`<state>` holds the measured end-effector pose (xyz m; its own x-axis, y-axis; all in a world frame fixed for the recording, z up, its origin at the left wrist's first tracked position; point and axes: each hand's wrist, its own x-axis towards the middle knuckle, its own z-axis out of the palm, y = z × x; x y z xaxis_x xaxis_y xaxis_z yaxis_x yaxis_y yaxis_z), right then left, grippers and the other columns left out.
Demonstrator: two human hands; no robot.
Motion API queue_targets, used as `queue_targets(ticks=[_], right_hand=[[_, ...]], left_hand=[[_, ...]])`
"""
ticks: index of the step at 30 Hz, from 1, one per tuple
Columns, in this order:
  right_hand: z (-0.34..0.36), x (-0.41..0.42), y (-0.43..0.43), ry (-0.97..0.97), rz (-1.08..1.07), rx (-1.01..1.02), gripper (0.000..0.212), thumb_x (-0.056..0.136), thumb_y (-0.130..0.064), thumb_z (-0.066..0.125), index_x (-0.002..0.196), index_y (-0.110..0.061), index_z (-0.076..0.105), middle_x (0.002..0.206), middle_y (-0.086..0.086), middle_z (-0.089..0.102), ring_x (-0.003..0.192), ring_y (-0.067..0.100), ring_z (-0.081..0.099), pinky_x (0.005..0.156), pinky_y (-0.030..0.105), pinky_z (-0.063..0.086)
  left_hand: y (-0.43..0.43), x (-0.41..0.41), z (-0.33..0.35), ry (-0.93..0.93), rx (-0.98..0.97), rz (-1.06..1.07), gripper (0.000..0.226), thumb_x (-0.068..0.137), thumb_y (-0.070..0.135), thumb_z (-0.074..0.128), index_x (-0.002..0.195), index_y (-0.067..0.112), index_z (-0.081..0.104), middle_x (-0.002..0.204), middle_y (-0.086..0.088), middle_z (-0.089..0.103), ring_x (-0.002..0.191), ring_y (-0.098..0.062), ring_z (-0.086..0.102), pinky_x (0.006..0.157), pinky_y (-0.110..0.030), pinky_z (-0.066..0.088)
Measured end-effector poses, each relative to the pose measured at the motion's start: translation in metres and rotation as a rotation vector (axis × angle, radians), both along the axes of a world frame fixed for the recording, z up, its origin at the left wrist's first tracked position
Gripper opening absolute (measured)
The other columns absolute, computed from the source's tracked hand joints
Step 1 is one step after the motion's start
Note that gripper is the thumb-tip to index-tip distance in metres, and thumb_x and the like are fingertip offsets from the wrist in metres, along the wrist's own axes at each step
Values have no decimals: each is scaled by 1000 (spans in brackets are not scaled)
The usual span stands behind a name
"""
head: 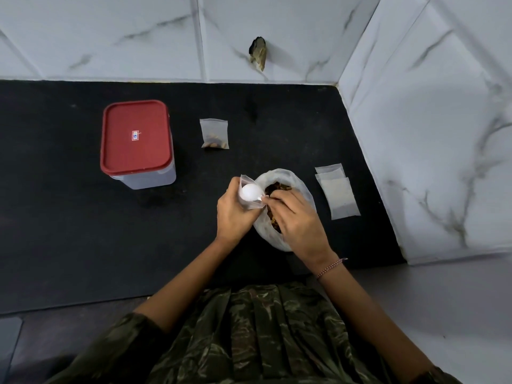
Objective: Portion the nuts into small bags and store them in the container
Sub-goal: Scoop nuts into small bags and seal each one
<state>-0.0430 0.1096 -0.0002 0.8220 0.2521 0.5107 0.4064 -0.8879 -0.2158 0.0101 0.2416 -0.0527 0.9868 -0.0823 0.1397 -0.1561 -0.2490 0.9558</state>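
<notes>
A large clear bag of nuts (pixel 300 189) stands open on the black counter (pixel 69 231). My left hand (pixel 232 214) holds a small clear zip bag (pixel 245 181) by its side, just left of the big bag. My right hand (pixel 296 217) pinches the handle of a white plastic spoon (pixel 249 193) whose bowl is inside the small bag's mouth. A filled small bag (pixel 214 133) with a few nuts lies flat farther back. The clear container with a red lid (pixel 135 137) stands closed at the left.
A short stack of empty small bags (pixel 336 191) lies to the right of the nut bag. White marble-tiled walls (pixel 429 134) close the counter at the back and right. The counter's front edge runs just before my body.
</notes>
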Motion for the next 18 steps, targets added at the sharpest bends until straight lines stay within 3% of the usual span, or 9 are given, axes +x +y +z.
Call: queue_targets(ticks=[6,12,14,18], right_hand=[[-6,-1,-9,-75,12,72,20,91,-8,56,101,2,70,98,15,68,92,21,62,83,36,53],[-6,0,-7,37,27,118,22,88,-10,57,102,0,70,100,12,71,93,18,67,89,27,51],[-1,-2,-3,134,-27,273,20,87,-9,61,104,-3,70,97,8,71,89,14,68,83,23,53],[10,1,3,368,-205,786,20,84,-10,68,104,-8,71,93,-3,72,82,3,69,76,11,50]], left_hand=[[-1,0,-1,-9,-11,-11,40,72,30,81,98,14,55,88,9,64,80,-8,64,66,-27,54],[1,0,-2,29,-16,-9,37,72,28,82,97,17,57,86,7,65,80,-7,64,68,-21,52],[1,1,-2,43,-18,-1,38,71,31,83,95,20,56,86,8,66,80,-5,65,68,-20,52],[4,3,-4,39,20,17,40,70,27,85,96,19,56,88,8,66,83,-7,65,70,-26,54]])
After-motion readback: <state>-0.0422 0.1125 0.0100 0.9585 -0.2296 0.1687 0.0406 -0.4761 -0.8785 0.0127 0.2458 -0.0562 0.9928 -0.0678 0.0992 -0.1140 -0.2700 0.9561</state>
